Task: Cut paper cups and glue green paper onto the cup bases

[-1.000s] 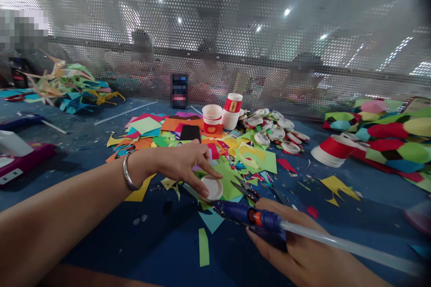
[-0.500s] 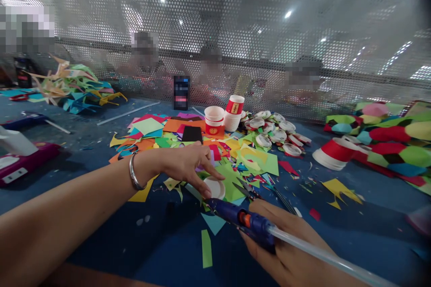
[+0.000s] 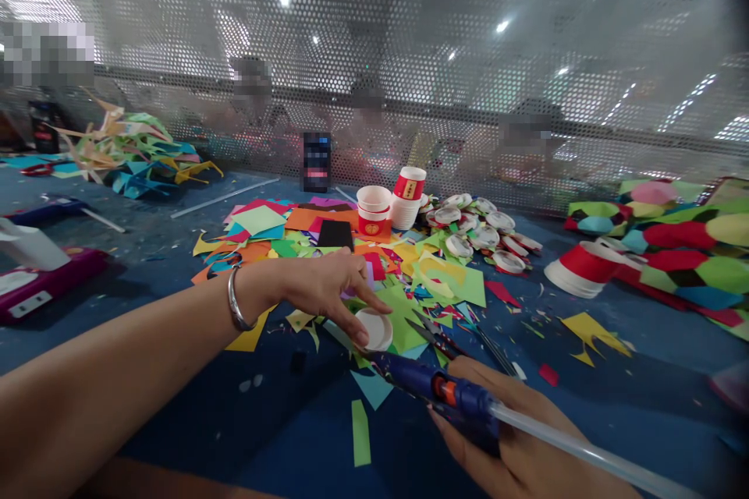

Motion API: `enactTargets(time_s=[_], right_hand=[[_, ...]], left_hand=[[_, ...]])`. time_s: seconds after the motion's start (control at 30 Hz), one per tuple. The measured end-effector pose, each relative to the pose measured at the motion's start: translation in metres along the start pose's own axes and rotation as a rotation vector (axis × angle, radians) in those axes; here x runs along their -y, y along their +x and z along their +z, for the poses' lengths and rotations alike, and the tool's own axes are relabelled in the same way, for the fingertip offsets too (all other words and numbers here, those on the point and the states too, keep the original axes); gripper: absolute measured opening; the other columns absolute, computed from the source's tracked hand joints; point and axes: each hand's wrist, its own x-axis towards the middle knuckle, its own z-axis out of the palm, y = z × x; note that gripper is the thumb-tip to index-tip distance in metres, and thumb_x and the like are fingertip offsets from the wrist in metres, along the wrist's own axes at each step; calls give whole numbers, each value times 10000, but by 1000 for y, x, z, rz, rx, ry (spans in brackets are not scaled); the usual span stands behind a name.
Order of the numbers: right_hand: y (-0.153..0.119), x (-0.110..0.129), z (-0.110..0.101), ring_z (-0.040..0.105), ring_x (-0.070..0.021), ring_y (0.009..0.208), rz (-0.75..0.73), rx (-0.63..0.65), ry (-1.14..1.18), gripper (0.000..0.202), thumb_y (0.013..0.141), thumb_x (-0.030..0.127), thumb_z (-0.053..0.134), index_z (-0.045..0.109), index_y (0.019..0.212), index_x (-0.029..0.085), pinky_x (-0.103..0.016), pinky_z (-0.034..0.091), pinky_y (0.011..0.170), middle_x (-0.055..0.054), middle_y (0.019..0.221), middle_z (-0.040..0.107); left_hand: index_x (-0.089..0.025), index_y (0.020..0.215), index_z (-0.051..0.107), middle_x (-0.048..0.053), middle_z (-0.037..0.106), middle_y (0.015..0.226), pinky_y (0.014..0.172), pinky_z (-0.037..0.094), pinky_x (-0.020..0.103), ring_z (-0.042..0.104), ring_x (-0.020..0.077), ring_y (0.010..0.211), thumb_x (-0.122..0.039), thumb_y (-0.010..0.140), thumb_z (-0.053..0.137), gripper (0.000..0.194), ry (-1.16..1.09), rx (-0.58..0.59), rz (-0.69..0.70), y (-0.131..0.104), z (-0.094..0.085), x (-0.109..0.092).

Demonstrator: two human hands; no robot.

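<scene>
A round white disc, like a cup base [image 3: 375, 330], lies on scraps of coloured paper in the middle of the blue table. My left hand [image 3: 336, 292], with a silver bangle at the wrist, grips this disc between thumb and fingers. In my right hand [image 3: 497, 421] is a dark blue glue gun [image 3: 415, 378], its tip close to the disc's lower edge. A clear glue stick [image 3: 573, 444] sticks out of the gun's back end. Scissors [image 3: 433, 334] rest just beyond my right hand.
Paper cups [image 3: 373, 212] stand behind the paper pile, with cut cup bases [image 3: 459, 230] beside them. A red-and-white cup stack [image 3: 585, 267] lies at right. Another glue gun [image 3: 52, 208] is at left. A phone [image 3: 317, 162] stands before the perforated screen [image 3: 374, 31].
The glue gun and my right hand have moved slightly right and down. My left hand stays on the white disc.
</scene>
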Motion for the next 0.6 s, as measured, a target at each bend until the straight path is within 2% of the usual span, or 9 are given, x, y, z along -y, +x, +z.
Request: enactTargets(time_s=[0.23, 0.43, 0.53, 0.6], right_hand=[[-5, 0, 0, 676, -206, 615, -10, -15, 34, 173, 880, 219, 515, 672, 839, 280, -291, 565, 557, -30, 653, 687], [-8, -10, -1, 706, -218, 725, -17, -64, 28, 203, 889, 235, 473, 675, 894, 253, -295, 591, 643, -67, 867, 747], [-9, -17, -4, 725, -229, 767, 26, -39, 48, 212, 895, 283, 512, 709, 972, 261, -282, 603, 645, -43, 877, 764], [-10, -22, -6, 735, -230, 796, 103, -84, 78, 201, 879, 336, 568, 735, 978, 282, -261, 610, 662, -13, 854, 770]], left_hand=[[-382, 1208, 669, 41, 515, 959, 797, 392, 340, 473, 247, 919, -668, 707, 689, 577, -23, 7, 11, 1, 1, 2], [-381, 1245, 640, 31, 497, 947, 780, 398, 319, 490, 227, 902, -630, 734, 690, 570, 35, 5, 17, 1, 3, 5], [-392, 1278, 609, 35, 509, 974, 778, 404, 317, 502, 224, 904, -624, 760, 667, 570, 40, 2, 39, -2, 4, 5], [-402, 1293, 592, 37, 516, 990, 774, 410, 319, 508, 227, 903, -626, 766, 656, 576, 46, 5, 39, -3, 4, 3]])
